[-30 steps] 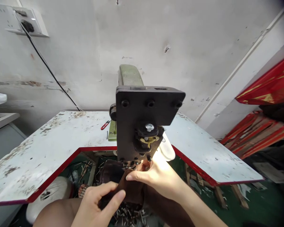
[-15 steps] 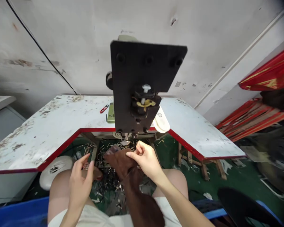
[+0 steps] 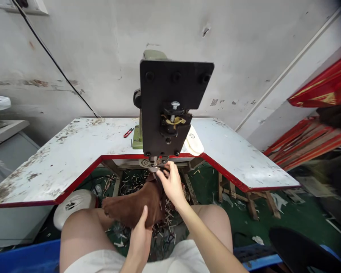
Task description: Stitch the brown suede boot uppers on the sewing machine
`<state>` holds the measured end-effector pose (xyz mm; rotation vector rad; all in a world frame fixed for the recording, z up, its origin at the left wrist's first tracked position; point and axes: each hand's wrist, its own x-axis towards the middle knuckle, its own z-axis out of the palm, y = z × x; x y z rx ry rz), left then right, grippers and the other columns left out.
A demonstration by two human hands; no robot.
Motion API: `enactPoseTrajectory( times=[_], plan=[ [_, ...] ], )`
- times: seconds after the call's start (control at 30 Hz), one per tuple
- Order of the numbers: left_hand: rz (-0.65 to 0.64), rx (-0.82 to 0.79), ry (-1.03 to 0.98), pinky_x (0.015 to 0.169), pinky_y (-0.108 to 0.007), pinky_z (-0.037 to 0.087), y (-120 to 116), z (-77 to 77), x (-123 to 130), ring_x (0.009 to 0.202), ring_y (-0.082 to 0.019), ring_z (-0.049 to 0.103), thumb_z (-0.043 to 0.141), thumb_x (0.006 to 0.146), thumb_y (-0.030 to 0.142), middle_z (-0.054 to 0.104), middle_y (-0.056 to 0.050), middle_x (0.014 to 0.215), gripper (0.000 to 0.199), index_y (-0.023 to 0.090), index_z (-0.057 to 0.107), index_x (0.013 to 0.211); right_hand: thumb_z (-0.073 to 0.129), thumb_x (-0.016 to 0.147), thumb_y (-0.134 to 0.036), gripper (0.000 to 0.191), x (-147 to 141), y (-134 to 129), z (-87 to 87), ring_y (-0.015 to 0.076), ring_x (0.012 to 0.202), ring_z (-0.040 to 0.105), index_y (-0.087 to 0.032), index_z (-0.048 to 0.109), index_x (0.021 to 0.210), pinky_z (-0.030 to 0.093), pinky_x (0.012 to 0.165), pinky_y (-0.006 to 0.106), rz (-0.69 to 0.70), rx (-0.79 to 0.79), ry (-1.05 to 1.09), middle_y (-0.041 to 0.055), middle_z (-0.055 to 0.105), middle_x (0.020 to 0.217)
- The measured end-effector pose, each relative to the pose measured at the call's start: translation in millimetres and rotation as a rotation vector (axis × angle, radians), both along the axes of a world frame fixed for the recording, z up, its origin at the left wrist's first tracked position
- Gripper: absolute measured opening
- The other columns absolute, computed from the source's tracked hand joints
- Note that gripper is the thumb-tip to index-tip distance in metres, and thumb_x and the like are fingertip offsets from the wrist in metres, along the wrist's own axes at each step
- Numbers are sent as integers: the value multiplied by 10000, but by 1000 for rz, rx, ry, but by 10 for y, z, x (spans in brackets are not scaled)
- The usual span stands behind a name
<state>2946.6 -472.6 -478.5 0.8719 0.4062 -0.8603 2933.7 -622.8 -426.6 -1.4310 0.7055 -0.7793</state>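
Note:
A brown suede-like piece, shaped like a boot upper (image 3: 130, 206), hangs below the head of a black and green sewing machine (image 3: 173, 91). My left hand (image 3: 140, 235) grips its lower edge, thumb lying on top and the other fingers hidden beneath. My right hand (image 3: 172, 182) is at the piece's upper right edge, just under the needle area, with thumb and fingers pinched on a dark strip along that edge. The strip runs down beside the brown piece.
A pale worktable (image 3: 82, 148) with a red edge curves around the machine. Red snips (image 3: 128, 132) lie on it left of the machine. A white spool (image 3: 74, 206) stands by the left knee, a blue bin (image 3: 25, 258) at lower left. Scraps litter the floor.
The brown piece has turned and moved up to the machine, its narrow end now pointing left. My left hand, empty before, has moved right and taken hold of it. My right hand has risen slightly.

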Motion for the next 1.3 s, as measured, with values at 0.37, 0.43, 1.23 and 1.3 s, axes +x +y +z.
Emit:
enactPoseTrajectory(
  times=[0.37,0.43,1.23,1.3],
  plan=[
    [200,-99,196,820,-297,638,292,65,10,957,-201,756,379,1066,260,780,-137,1101,408,127,764,1054,739,843,-255,84,-308,927,-654,196,710,662,-205,796,807,504,660,296,103,-98,175,33,726,786],
    [155,-71,229,810,-304,639,291,12,-6,929,-218,763,408,1058,234,777,-179,1065,403,78,766,959,741,839,-251,99,-280,1058,-706,201,706,659,-207,771,755,514,661,300,51,-121,165,29,712,769],
    [86,713,-286,1239,-300,153,865,-425,-188,1541,-257,250,829,681,50,547,-60,1519,271,218,750,878,558,939,-278,255,-375,364,-880,245,812,514,-240,480,699,441,787,388,-19,-457,300,36,540,791],
    [46,703,-384,1229,-240,127,1062,-375,-214,1554,-246,194,758,612,-89,542,-35,1523,402,218,788,869,598,917,-284,238,-358,92,-862,222,793,524,-234,493,709,435,755,350,35,-430,308,19,534,791]
  ],
)
